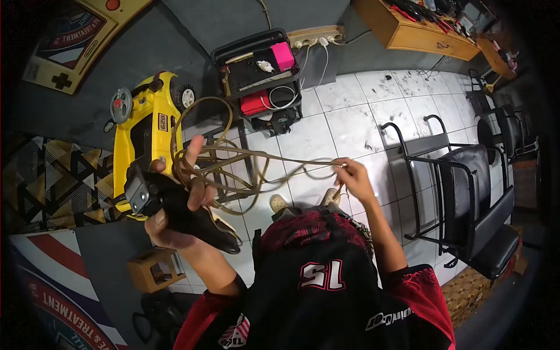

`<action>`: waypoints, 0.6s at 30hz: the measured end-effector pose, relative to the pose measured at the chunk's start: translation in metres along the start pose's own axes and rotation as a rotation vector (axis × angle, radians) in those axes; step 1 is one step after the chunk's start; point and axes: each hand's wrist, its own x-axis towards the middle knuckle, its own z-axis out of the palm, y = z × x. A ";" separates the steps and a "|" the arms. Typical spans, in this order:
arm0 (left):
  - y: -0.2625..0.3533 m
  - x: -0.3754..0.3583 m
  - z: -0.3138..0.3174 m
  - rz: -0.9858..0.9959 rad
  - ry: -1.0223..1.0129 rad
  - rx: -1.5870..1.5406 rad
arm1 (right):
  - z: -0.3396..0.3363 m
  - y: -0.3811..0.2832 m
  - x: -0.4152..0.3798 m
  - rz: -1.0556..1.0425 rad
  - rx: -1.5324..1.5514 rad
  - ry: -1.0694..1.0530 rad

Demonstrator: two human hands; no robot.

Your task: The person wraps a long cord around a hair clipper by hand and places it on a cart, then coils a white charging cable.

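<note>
My left hand (195, 181) grips a black hair clipper (181, 213) with a shiny metal blade end pointing left. Some fingers of this hand stretch up among the loops of a long brownish cord (256, 153). The loops hang loosely beside the hand and spread toward the middle of the view. To the right, in front of my body, my right hand (353, 178) is closed in a pinch on a strand of this cord. Between the two hands the upper strand runs nearly straight, while other loops sag. Part of the clipper is hidden behind my fingers.
Behind my left hand stands a yellow toy car (149, 128). A black trolley (256, 76) holds tools near a wall socket strip (315, 36). Black chairs (461, 192) stand at right, a wooden drawer unit (431, 38) behind. A cardboard box (153, 271) sits lower left.
</note>
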 end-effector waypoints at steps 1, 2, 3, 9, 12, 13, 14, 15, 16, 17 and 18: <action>0.005 0.000 0.001 -0.047 0.090 0.158 | -0.008 0.010 0.003 -0.056 0.044 0.060; 0.005 -0.001 -0.007 -0.054 0.069 0.194 | -0.018 0.017 0.005 -0.108 -0.065 0.118; 0.002 -0.002 -0.009 -0.056 0.067 0.191 | -0.018 0.004 0.004 -0.113 -0.239 0.195; -0.011 -0.003 0.015 -0.340 0.342 0.794 | -0.027 -0.028 0.005 0.240 -0.494 -0.010; -0.020 -0.004 0.014 -0.417 0.396 0.728 | -0.036 -0.011 0.001 0.104 0.100 -0.083; -0.021 -0.007 0.009 -0.416 0.412 0.678 | -0.043 -0.001 0.003 0.105 0.099 -0.078; -0.021 -0.007 0.005 -0.365 0.439 0.627 | -0.054 0.006 0.007 0.090 -0.010 0.047; -0.019 -0.007 0.002 -0.316 0.467 0.575 | -0.066 0.014 0.008 0.078 -0.120 0.172; -0.015 -0.003 0.000 -0.270 0.448 0.571 | -0.077 0.019 0.006 0.074 -0.431 0.136; -0.016 -0.003 -0.005 -0.178 0.492 0.501 | -0.077 0.028 0.006 0.072 -0.432 0.138; -0.015 0.001 -0.008 -0.124 0.491 0.453 | -0.068 0.030 0.002 -0.084 -0.658 0.209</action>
